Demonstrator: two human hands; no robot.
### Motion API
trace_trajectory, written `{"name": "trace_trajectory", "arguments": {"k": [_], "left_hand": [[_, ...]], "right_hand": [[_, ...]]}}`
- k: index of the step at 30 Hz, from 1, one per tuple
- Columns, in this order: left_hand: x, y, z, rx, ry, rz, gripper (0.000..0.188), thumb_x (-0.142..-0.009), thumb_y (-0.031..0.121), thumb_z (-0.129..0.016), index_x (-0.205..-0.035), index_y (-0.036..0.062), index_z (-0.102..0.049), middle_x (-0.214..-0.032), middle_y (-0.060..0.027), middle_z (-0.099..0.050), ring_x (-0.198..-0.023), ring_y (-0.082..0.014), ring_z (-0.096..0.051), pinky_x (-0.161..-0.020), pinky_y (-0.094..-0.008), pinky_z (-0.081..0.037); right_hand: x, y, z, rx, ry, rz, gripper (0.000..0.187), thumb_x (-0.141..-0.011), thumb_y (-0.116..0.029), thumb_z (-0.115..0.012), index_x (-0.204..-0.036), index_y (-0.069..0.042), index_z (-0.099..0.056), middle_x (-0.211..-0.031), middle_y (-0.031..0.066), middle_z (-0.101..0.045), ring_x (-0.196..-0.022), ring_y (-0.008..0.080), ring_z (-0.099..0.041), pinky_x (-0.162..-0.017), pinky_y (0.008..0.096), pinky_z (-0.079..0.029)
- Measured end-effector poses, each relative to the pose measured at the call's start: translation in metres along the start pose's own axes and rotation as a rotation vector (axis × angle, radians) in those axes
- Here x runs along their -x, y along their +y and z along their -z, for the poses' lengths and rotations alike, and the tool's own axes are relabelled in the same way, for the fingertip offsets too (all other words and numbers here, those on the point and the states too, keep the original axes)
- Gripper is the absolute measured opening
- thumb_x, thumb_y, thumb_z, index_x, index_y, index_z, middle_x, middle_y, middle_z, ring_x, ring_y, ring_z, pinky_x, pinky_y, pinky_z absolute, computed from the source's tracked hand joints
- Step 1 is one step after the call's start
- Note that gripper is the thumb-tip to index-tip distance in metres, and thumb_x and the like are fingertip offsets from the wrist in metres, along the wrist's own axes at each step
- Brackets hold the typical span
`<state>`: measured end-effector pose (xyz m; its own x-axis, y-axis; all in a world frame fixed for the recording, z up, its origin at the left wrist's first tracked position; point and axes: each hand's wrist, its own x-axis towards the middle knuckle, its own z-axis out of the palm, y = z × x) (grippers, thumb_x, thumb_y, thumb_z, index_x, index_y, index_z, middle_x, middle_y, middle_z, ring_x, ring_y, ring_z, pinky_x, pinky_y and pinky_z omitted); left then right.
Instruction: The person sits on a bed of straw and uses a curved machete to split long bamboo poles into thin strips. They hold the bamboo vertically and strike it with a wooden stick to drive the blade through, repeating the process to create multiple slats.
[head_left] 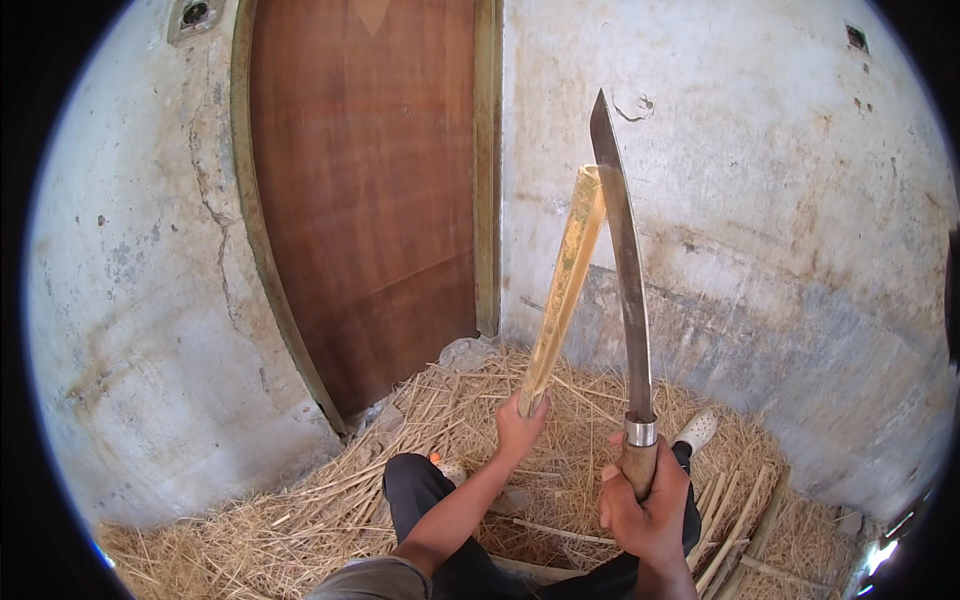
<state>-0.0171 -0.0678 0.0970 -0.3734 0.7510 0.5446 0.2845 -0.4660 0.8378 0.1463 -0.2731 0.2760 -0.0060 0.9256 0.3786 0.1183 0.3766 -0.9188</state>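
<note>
My left hand point(520, 424) is closed round the lower end of a split bamboo piece point(570, 275), which stands up and leans to the right. In my right hand point(648, 505) is the wooden handle of a machete point(628, 270), its long dark blade pointing upward and curving to a tip. A metal collar joins blade and handle. Near its upper part, the blade crosses close to the top end of the bamboo; whether they touch I cannot tell.
Straw-like shavings point(330, 500) cover the floor. Several bamboo strips point(735, 525) lie at the lower right. A brown door point(365, 200) stands between stained walls point(720, 200). A light perforated shoe point(697, 430) is on my foot beyond the right hand. Rubble point(466, 353) lies by the door frame.
</note>
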Motion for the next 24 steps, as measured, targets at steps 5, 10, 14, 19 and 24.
{"name": "trace_trajectory", "arguments": {"k": [5, 10, 14, 19, 24], "left_hand": [[0.002, 0.003, 0.000, -0.020, -0.008, -0.027, 0.026, -0.083, 0.018, -0.075, -0.102, 0.0005, -0.071, -0.071, -0.0104, -0.070, -0.063, -0.0165, -0.068, -0.059, -0.0321, -0.051], [0.004, 0.008, 0.000, 0.002, -0.029, 0.004, 0.028, -0.083, 0.019, -0.076, -0.103, -0.0001, -0.070, -0.072, -0.0094, -0.070, -0.063, -0.0164, -0.067, -0.059, -0.0316, -0.051], [0.004, 0.007, 0.005, -0.031, -0.174, 0.076, 0.040, -0.082, 0.020, -0.077, -0.112, -0.0022, -0.063, -0.083, -0.0119, -0.069, -0.076, -0.0188, -0.068, -0.068, -0.0333, -0.052], [0.009, 0.031, 0.025, 0.142, 0.026, -0.304, 0.073, -0.084, 0.043, -0.070, -0.135, -0.0027, -0.043, -0.128, -0.0187, -0.053, -0.119, -0.0277, -0.053, -0.098, -0.0415, -0.043], [-0.013, 0.115, 0.069, 0.297, -0.102, -0.356, 0.091, -0.085, 0.069, -0.052, -0.142, -0.0004, -0.035, -0.141, -0.0178, -0.042, -0.127, -0.0294, -0.046, -0.104, -0.0441, -0.038]], "right_hand": [[0.001, -0.002, -0.001, -0.039, -0.007, -0.020, 0.031, -0.085, -0.005, -0.064, -0.115, 0.000, -0.057, -0.069, 0.0017, -0.056, -0.061, 0.0073, -0.052, -0.056, 0.0269, -0.043], [0.003, 0.000, 0.000, -0.030, -0.006, -0.009, 0.031, -0.085, -0.004, -0.064, -0.115, 0.000, -0.057, -0.068, 0.0014, -0.055, -0.060, 0.0072, -0.052, -0.055, 0.0266, -0.043], [0.003, 0.002, 0.000, 0.012, 0.013, 0.009, 0.031, -0.085, -0.006, -0.065, -0.114, 0.000, -0.057, -0.070, 0.0038, -0.057, -0.062, 0.0090, -0.054, -0.058, 0.0282, -0.045], [-0.013, 0.000, -0.013, -0.020, -0.029, 0.050, 0.033, -0.090, -0.015, -0.064, -0.117, 0.001, -0.054, -0.073, 0.0061, -0.058, -0.063, 0.0115, -0.057, -0.060, 0.0301, -0.046], [-0.038, -0.030, -0.036, -0.257, -0.196, -0.040, 0.031, -0.099, -0.023, -0.056, -0.118, 0.001, -0.049, -0.072, 0.0036, -0.055, -0.061, 0.0076, -0.056, -0.056, 0.0264, -0.045]]}}
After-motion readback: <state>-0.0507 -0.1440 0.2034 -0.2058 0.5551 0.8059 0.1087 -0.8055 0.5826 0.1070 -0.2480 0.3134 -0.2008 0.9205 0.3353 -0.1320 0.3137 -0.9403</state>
